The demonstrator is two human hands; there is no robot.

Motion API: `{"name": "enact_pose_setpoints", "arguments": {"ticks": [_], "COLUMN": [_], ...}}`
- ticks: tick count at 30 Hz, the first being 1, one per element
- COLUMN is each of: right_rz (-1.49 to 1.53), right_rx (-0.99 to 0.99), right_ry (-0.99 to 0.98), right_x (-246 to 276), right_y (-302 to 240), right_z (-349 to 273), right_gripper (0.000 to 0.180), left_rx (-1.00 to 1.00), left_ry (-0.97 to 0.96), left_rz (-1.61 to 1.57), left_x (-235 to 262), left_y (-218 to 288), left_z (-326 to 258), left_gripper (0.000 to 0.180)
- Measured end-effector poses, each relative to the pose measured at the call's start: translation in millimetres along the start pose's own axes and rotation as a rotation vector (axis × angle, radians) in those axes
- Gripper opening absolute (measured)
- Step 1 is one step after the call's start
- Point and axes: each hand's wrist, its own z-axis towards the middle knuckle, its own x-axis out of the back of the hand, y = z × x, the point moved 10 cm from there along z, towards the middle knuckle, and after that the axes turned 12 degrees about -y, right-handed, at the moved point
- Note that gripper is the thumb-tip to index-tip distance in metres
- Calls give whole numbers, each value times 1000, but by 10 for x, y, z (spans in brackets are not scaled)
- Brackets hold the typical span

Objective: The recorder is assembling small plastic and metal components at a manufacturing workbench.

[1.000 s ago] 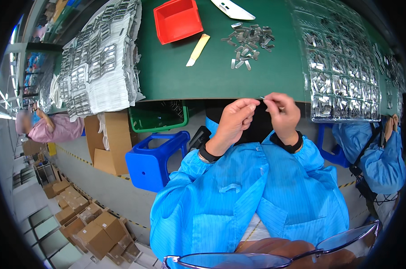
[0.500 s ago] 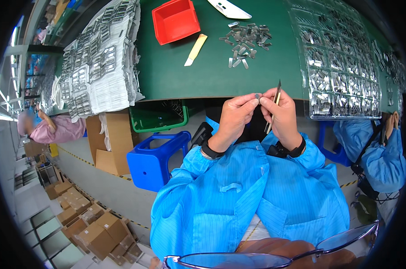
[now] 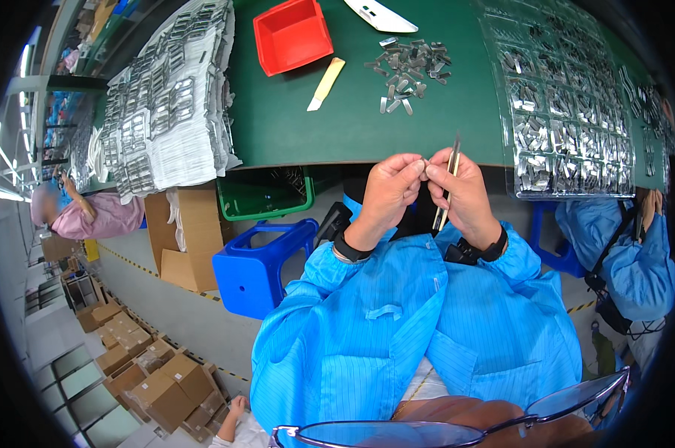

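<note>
Just past the table's near edge, my left hand (image 3: 394, 190) and my right hand (image 3: 460, 191) meet at their fingertips. A small grey metal piece (image 3: 425, 169) is pinched between them, mostly covered by the thumbs and fingers. My right hand also grips slim pointed tweezers (image 3: 454, 166), their tip pointing up and away from me. Beyond my hands, a loose pile of small flat metal pieces (image 3: 408, 66) lies on the green table (image 3: 300, 138). A yellow-handled cutter (image 3: 327, 84) rests to the left of the pile.
A red bin (image 3: 292, 37) and a white curved part (image 3: 382, 15) are at the back. Clear trays of metal pieces (image 3: 569, 142) stand right, stacked sheets with metal parts (image 3: 166, 97) left. A green crate (image 3: 266, 196) and blue stool (image 3: 251, 272) are below. Co-workers sit both sides.
My right hand has turned slightly, so the tweezers stand more upright with the tip shifted left. The small piece is now more hidden by my fingers. Another person's arm appears at the lower left.
</note>
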Motion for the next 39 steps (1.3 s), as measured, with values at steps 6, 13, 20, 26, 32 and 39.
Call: {"name": "enact_pose_setpoints", "arguments": {"ticks": [6, 13, 20, 26, 32, 39], "right_rz": [-51, -1302, -1977, -2023, -1879, -958], "right_rx": [-1, 419, 420, 726, 901, 258], "right_ry": [-18, -24, 20, -50, -80, 93], "right_x": [-79, -431, -588, -666, -642, -174], "right_y": [-22, -666, -418, -350, -336, -585], "right_z": [59, 320, 256, -74, -184, 215], "right_gripper": [8, 26, 29, 25, 36, 24], "left_rx": [-66, -167, -208, -223, -171, -29], "left_ry": [29, -81, -34, -100, -14, -12], "left_rz": [49, -136, -161, -172, -34, 74], "left_x": [45, 89, 249, 290, 237, 106], "left_y": [112, 326, 560, 593, 555, 517], "left_z": [-33, -50, -155, -129, -44, -33], "left_gripper": [11, 13, 16, 10, 6, 18]}}
